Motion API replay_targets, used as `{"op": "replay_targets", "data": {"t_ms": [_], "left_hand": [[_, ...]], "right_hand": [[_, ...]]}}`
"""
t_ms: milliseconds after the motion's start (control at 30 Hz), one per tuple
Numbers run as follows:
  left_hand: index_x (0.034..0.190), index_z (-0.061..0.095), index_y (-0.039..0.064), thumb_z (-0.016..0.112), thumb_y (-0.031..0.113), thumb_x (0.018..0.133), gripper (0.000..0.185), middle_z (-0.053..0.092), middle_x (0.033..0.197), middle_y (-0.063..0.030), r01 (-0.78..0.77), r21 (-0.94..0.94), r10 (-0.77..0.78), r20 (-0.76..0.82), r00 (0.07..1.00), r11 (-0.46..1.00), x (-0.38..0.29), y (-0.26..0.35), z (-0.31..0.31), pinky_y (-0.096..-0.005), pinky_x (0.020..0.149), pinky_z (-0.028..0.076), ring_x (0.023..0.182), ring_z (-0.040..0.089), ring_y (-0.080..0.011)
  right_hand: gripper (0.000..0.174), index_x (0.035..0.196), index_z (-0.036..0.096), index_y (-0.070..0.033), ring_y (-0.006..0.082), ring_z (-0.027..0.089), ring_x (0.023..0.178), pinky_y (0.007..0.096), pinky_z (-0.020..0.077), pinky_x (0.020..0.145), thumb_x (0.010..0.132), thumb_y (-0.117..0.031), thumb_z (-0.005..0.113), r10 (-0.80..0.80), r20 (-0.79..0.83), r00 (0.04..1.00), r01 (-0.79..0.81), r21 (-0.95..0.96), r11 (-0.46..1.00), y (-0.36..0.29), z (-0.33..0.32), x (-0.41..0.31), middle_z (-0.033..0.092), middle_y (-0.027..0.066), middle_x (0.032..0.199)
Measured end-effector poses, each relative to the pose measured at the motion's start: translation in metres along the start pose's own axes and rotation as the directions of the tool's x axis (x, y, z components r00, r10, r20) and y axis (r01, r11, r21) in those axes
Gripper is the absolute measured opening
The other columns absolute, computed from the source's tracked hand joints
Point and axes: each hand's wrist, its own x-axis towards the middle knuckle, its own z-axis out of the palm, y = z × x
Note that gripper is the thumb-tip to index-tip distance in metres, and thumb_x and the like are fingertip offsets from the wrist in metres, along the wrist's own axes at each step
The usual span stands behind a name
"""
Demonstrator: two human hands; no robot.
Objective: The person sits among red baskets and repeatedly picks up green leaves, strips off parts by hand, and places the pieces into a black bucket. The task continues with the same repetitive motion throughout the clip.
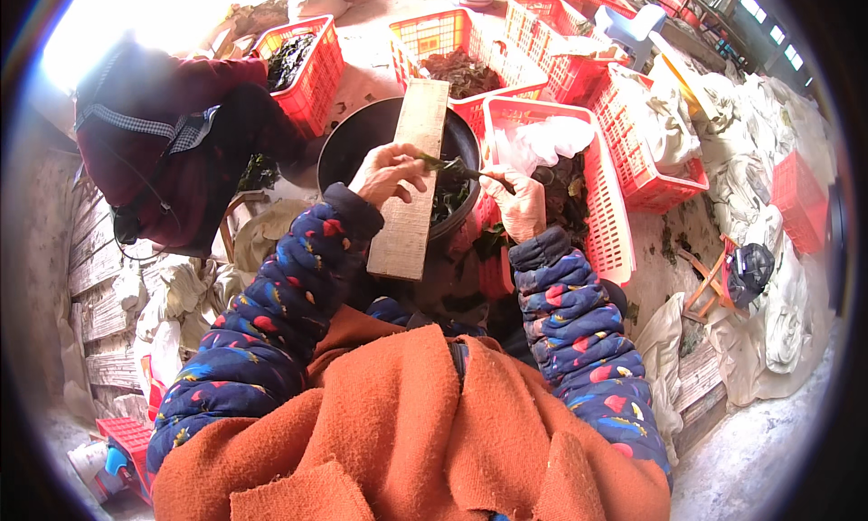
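Note:
A dark green leafy strip [456, 168], seaweed by its look, stretches between my two hands above a black tub [330, 136]. Its left end is pinched in the fingertips of my left hand [388, 175], which is over a wooden board [407, 209]. My right hand [519, 204] grips the other end between thumb and fingers, just past the tub's right rim. The board lies across the tub, and more dark green leaves [449, 197] show inside it. Beside my right wrist is a red plastic crate [614, 240] with brownish dark leaves [566, 192] and a white plastic bag [546, 141].
Ahead is a red crate [434, 25] of brown leaves. Another red crate [324, 80] stands near a seated person [156, 148] on my left. White cloth sacks [668, 124] fill a crate at right. A folding stool [708, 277] and plastic sheeting [780, 304] lie farther right.

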Motion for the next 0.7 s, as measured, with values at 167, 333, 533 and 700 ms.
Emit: {"op": "replay_targets", "data": {"t_ms": [167,333,533,700], "left_hand": [[0.108,0.048,0.007,0.048,0.046,0.086,0.045,0.056,0.092,-0.0099,0.139,0.152,-0.119,-0.134,0.984,0.978,-0.007,0.015,-0.004,-0.0231,0.043,0.044,0.071,0.061,-0.0158],[0.111,0.044,0.006,0.046,0.053,0.086,0.053,0.056,0.091,-0.011,0.191,0.258,-0.216,0.071,0.974,0.947,-0.001,-0.004,0.016,-0.0263,0.048,0.047,0.069,0.06,-0.0162],[0.092,0.052,0.005,0.045,0.044,0.09,0.04,0.056,0.071,-0.0069,0.12,0.216,-0.171,0.24,0.956,0.969,0.0,-0.013,0.01,-0.0238,0.045,0.044,0.056,0.056,-0.0139],[0.069,0.05,0.007,0.048,0.032,0.092,0.034,0.042,0.047,0.0004,0.003,0.234,-0.025,0.092,0.995,0.972,0.006,-0.014,-0.003,-0.0224,0.036,0.032,0.036,0.04,-0.0085]], "right_hand": [[0.014,0.09,0.064,0.001,0.0125,0.06,0.073,0.0245,0.0476,0.068,0.079,-0.008,0.065,-0.126,-0.029,0.992,0.125,-0.028,0.992,-0.007,0.015,-0.003,0.066,0.0082,0.081],[0.015,0.091,0.064,0.001,0.0158,0.062,0.075,0.0257,0.0485,0.07,0.079,-0.008,0.065,-0.205,-0.027,0.978,0.203,-0.067,0.977,-0.016,0.021,-0.005,0.066,0.0103,0.084],[0.013,0.09,0.064,0.0,0.017,0.062,0.074,0.0265,0.0484,0.068,0.079,-0.007,0.065,-0.224,0.015,0.975,0.224,-0.008,0.975,-0.017,0.017,-0.003,0.066,0.0102,0.083],[0.013,0.088,0.064,-0.001,0.0213,0.064,0.074,0.0277,0.0492,0.067,0.079,-0.01,0.064,-0.323,0.068,0.944,0.33,-0.259,0.908,-0.018,0.011,0.0,0.066,0.0112,0.081]]}}
